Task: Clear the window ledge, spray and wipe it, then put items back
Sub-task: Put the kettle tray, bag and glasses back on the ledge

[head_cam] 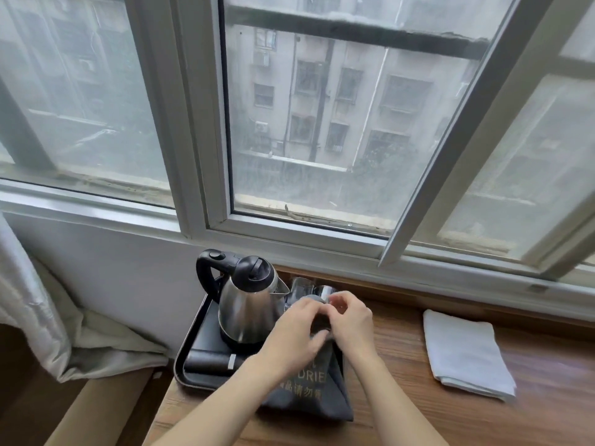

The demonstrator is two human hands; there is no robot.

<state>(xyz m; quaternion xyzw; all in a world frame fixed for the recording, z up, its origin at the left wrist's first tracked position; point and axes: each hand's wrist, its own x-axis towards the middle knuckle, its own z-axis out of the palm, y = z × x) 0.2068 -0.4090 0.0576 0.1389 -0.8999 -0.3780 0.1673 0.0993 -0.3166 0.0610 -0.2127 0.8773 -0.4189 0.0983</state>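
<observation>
A wooden window ledge point(402, 342) runs under the window. At its left end lies a black tray point(193, 346) bearing a steel kettle point(248, 304) with a black handle, and clear glasses point(304, 284) behind my hands. A dark grey fabric bag point(309, 391) with gold lettering stands at the tray's right part. My left hand point(293, 333) and my right hand point(349, 320) both pinch the bag's top, fingers closed on the fabric. A folded white cloth point(467, 352) lies on the ledge to the right.
A small black block point(209, 362) lies at the tray's front. A pale curtain point(38, 310) hangs and bunches at the left. An opened window sash point(467, 156) swings inward above the ledge's right part. No spray bottle is in view.
</observation>
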